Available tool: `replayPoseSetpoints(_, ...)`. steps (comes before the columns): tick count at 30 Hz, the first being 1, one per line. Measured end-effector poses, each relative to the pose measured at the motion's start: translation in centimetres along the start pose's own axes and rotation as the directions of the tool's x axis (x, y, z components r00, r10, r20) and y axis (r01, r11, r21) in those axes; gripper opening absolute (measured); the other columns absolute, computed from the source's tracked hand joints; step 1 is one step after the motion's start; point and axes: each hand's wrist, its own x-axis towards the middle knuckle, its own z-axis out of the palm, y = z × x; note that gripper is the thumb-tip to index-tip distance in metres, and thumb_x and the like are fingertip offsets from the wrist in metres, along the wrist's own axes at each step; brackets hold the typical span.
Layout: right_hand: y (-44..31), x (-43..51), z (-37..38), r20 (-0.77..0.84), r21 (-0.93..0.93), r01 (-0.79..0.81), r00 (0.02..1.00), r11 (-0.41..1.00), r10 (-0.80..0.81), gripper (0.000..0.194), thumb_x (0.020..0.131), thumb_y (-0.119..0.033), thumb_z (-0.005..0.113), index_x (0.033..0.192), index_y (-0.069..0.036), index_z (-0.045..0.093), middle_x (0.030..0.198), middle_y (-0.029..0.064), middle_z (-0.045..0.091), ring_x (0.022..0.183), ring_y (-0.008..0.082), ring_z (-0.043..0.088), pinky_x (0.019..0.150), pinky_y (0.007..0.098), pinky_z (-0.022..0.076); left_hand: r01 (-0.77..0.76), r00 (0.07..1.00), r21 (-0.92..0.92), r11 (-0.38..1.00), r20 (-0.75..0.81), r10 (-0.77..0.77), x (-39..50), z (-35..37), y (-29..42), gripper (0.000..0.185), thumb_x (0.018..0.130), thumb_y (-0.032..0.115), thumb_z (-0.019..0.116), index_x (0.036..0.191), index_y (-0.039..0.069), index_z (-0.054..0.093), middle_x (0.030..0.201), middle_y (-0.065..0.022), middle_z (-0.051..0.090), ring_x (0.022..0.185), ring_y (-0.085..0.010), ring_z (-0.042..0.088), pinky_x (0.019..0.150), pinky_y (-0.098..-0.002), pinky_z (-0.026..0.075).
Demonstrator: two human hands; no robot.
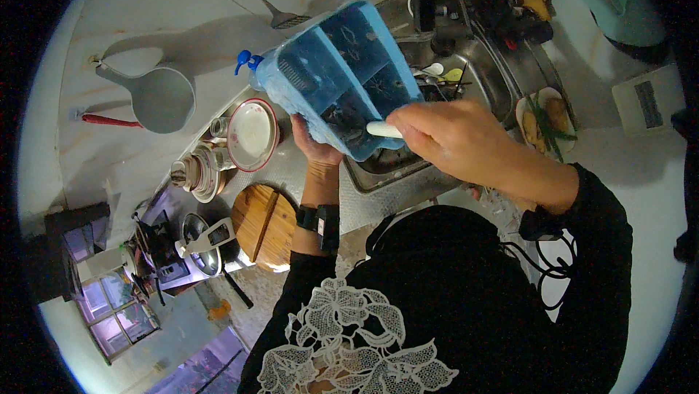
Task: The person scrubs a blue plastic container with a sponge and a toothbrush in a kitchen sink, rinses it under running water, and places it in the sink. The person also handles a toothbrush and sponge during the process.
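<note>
My left hand (318,147) supports a light blue plastic divided box (349,76) from its lower left side. The box is tilted above the sink, so its compartments face me. In my right hand (456,140) is a white handle (384,130), which reaches into the lower compartment. Whatever is at the handle's far end is hidden or too dark to make out. Dark marks show on the compartment floors. A blue tap-like fitting (246,61) sticks out beside the box's left end.
The steel sink (494,85) holds spoons (434,70). A dark pump bottle (424,3) stands behind it. At right is a dish of food (546,121). Leftward are a red-rimmed plate (252,134), a round wooden lid (262,224) and a hanging dipper (163,100).
</note>
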Motion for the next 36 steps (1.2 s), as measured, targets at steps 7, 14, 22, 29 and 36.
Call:
replayPoseSetpoints(7, -0.4, 0.5, -1.3, 0.218, -0.338, 0.278, 0.953, 0.899, -0.212, 0.030, 0.084, -0.019, 0.067, 0.113, -0.013, 0.066, 0.077, 0.0030, 0.061, 0.058, 0.0192, 0.065, 0.050, 0.0306, 0.0500, 0.043, 0.997, -0.074, 0.996, 0.065, -0.038, 0.1, -1.4, -0.3, 0.067, 0.091, 0.052, 0.055, 0.144, 0.013, 0.043, 0.140, -0.0107, 0.052, 0.125, -0.0355, 0.051, 0.107, -0.0525, 0.039)
replayPoseSetpoints(14, 0.2, 0.9, 0.0, 0.446, -0.556, 0.314, 0.894, 0.770, -0.042, 0.035, 0.081, -0.021, 0.062, 0.115, -0.014, 0.066, 0.076, 0.0064, 0.062, 0.056, 0.0195, 0.064, 0.051, 0.0341, 0.0488, 0.172, 0.984, -0.030, 0.985, 0.061, -0.170, 0.0, -1.7, 0.0, 0.062, 0.091, 0.044, 0.060, 0.141, 0.011, 0.045, 0.137, -0.0086, 0.054, 0.123, -0.0304, 0.053, 0.105, -0.0486, 0.041)
replayPoseSetpoints(22, 3.2, 0.5, -2.2, 0.439, -0.641, 0.379, 0.894, 0.668, -0.088, 0.043, 0.081, -0.018, 0.061, 0.123, -0.020, 0.065, 0.075, 0.0050, 0.059, 0.056, 0.0188, 0.062, 0.054, 0.0337, 0.0503, 0.320, 0.947, 0.039, 0.946, -0.054, -0.318, 0.6, 0.3, 0.5, 0.055, 0.097, 0.043, 0.054, 0.141, 0.012, 0.044, 0.138, -0.0098, 0.052, 0.126, -0.0306, 0.050, 0.104, -0.0514, 0.039)
replayPoseSetpoints(29, 5.2, 1.2, -4.3, 0.349, -0.691, 0.331, 0.931, 0.643, -0.105, 0.042, 0.083, -0.018, 0.061, 0.125, -0.027, 0.064, 0.078, 0.0038, 0.059, 0.058, 0.0214, 0.062, 0.054, 0.0359, 0.0503, 0.398, 0.906, -0.066, 0.915, -0.129, -0.404, 0.2, 1.0, 0.6, 0.061, 0.095, 0.048, 0.054, 0.143, 0.014, 0.041, 0.141, -0.0118, 0.050, 0.130, -0.0345, 0.046, 0.106, -0.0591, 0.033)
replayPoseSetpoints(36, 2.7, 1.4, -6.6, 0.371, -0.545, 0.067, 0.913, 0.836, 0.168, 0.029, 0.093, -0.033, 0.054, 0.120, -0.031, 0.063, 0.082, 0.0035, 0.065, 0.071, 0.0277, 0.067, 0.058, 0.0433, 0.0516, 0.348, 0.925, -0.078, 0.934, -0.132, -0.356, -0.2, -0.8, 0.8, 0.060, 0.095, 0.046, 0.055, 0.143, 0.013, 0.042, 0.140, -0.0120, 0.050, 0.129, -0.0336, 0.047, 0.106, -0.0562, 0.035)
